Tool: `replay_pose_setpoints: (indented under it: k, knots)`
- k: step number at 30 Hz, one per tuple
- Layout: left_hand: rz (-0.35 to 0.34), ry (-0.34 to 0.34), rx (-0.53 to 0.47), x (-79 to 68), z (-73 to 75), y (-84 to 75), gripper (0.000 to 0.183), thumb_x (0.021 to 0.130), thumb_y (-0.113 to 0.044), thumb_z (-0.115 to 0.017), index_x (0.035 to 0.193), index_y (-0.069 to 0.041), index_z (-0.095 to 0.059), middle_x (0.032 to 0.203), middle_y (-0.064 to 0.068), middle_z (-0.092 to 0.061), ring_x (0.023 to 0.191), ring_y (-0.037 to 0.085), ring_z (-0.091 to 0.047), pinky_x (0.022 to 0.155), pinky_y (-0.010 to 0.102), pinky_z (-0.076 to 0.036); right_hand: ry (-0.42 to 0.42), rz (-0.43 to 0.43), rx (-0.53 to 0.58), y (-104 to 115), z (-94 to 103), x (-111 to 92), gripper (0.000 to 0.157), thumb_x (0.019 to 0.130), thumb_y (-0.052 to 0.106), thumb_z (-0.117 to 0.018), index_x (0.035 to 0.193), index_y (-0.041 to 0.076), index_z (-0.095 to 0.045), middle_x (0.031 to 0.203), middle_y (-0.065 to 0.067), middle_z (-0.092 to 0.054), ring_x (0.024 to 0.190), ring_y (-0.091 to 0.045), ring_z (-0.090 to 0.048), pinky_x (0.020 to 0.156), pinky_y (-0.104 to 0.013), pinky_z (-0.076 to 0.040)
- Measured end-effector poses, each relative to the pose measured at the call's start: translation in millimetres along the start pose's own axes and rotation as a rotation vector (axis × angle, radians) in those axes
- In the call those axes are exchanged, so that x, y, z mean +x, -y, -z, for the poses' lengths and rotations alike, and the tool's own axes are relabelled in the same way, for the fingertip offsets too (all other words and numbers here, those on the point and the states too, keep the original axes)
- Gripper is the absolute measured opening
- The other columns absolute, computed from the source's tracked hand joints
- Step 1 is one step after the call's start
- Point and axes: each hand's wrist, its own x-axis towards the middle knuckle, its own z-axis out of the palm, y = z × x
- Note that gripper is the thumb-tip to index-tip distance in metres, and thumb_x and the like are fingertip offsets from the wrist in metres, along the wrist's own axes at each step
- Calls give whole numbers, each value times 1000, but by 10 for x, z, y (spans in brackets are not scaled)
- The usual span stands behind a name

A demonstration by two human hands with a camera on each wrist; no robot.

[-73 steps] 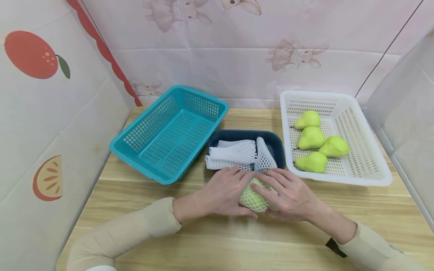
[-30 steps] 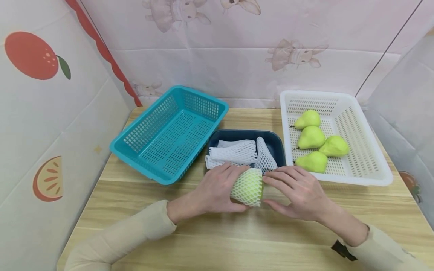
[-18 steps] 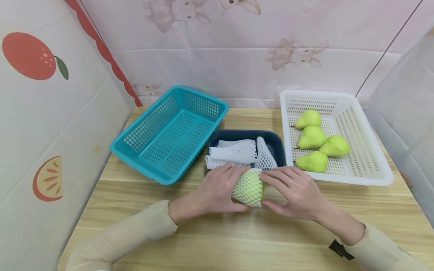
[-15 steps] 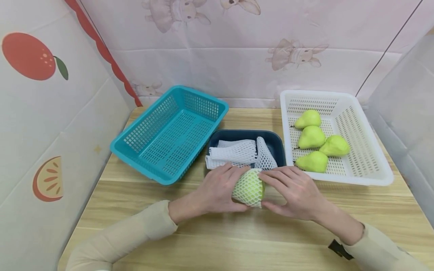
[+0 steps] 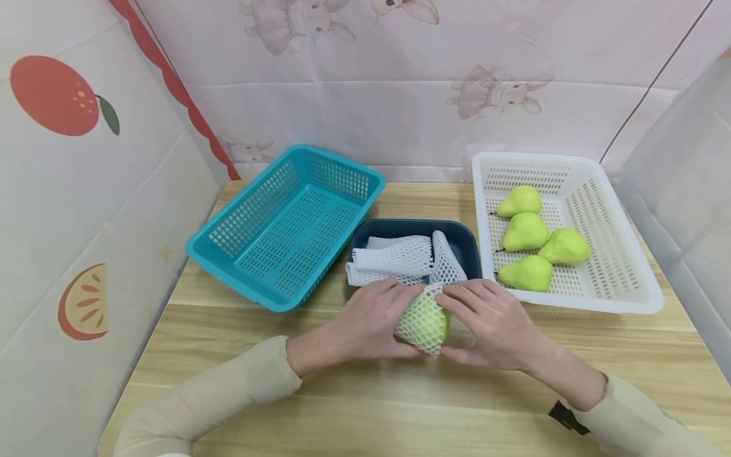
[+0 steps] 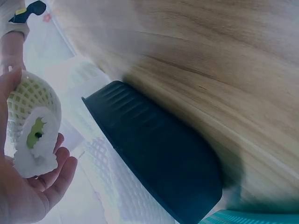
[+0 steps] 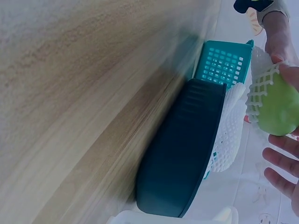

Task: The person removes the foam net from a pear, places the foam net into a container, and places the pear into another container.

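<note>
A green pear (image 7: pixel 277 108) sits partly inside a white foam net sleeve (image 5: pixel 419 322). My left hand (image 5: pixel 371 322) grips it from the left, fingers and thumb curled round the net. My right hand (image 5: pixel 495 324) has fingertips and thumb at the sleeve's right-hand edge, where bare green pear shows. The left wrist view shows the sleeve's other end bunched, with the dark stem spot in its opening. Both hands are just in front of a dark blue tray (image 5: pixel 465 244) that holds several more white foam nets (image 5: pixel 394 256).
A teal basket (image 5: pixel 194 244) stands at the back left, its slotted floor bare. On the right, several unwrapped pears (image 5: pixel 524 231) lie in a white basket (image 5: pixel 628 254). Printed fabric walls (image 5: pixel 365 120) enclose the wooden table (image 5: pixel 365 412) at the back and sides.
My right hand came away from the sleeved pear about a second ago and has moved back left onto the net's edge. The pear has tilted slightly and shifted right. Baskets and tray stay put.
</note>
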Motion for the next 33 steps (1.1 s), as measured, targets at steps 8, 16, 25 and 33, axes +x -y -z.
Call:
replay_pose_setpoints:
  k: [8, 16, 25, 33]
  knots:
    - [-28, -5, 16, 5, -12, -4, 99, 70, -70, -87, 140, -6, -60, 116, 5, -76, 97, 16, -68, 84, 28, -60, -4, 21, -12, -8, -1, 21, 73, 97, 70, -44, 116, 5, -72, 109, -10, -77, 98, -28, -72, 84, -42, -61]
    - [-44, -27, 30, 17, -12, 5, 98, 71, -72, -86, 139, -7, -61, 114, 4, -77, 94, 16, -68, 82, 28, -59, -28, 39, -16, -48, 30, 41, 73, 94, 70, -46, 113, 5, -73, 105, -10, -77, 94, -27, -72, 79, -41, -61]
    - [-49, -25, 30, 29, 15, 19, 90, 76, -67, -85, 139, -8, -62, 117, 3, -77, 97, 17, -69, 84, 29, -60, -23, 40, -7, -121, 118, 43, 75, 93, 71, -48, 114, 4, -74, 106, -10, -78, 93, -26, -73, 77, -41, -62]
    - [-57, -40, 45, 35, 30, 38, 73, 81, -59, -85, 132, -10, -66, 114, 2, -79, 101, 18, -71, 89, 29, -61, -36, 56, -4, -206, 235, 76, 74, 90, 70, -53, 119, 5, -74, 106, -7, -77, 92, -25, -72, 76, -41, -61]
